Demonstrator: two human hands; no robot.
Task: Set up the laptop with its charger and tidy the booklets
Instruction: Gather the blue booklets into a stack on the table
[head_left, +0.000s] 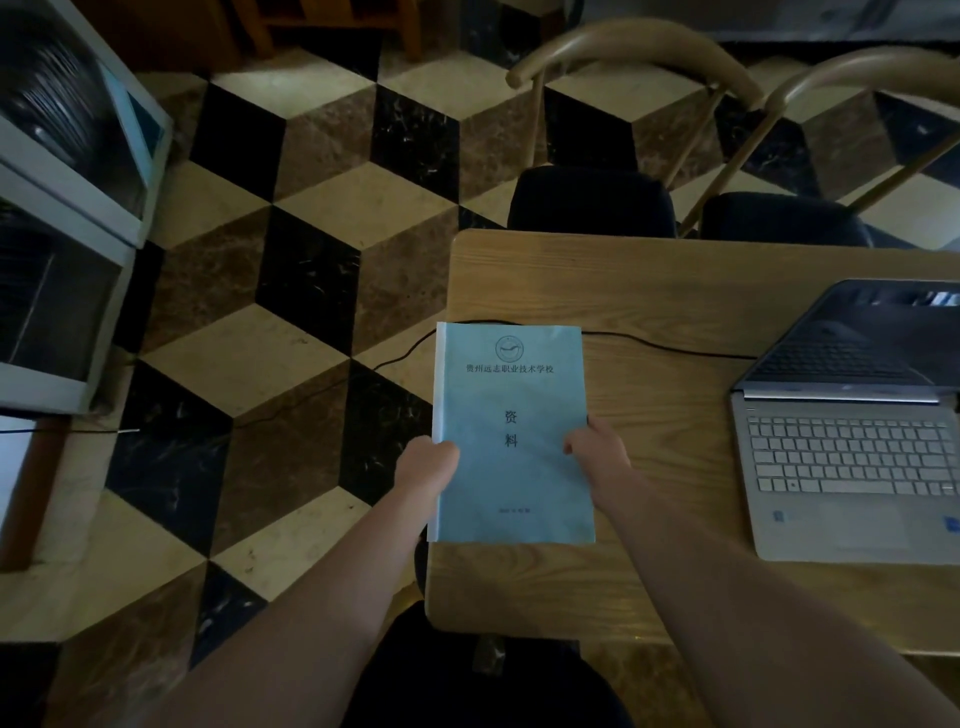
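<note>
A light blue booklet (511, 431) with printed characters on its cover lies over the left end of the wooden table (665, 291). My left hand (426, 465) grips its left edge and my right hand (597, 447) grips its right edge. A silver laptop (852, 457) stands open at the right of the table, its screen dark. A black charger cable (670, 345) runs from the laptop's left side across the table, passes behind the booklet and drops to the floor on the left.
Two chairs with dark seats (592, 200) and curved tan backs stand at the table's far side. A white shelf unit (67, 218) stands at the left on the chequered floor (311, 208). A dark seat (467, 675) lies below the table's near edge.
</note>
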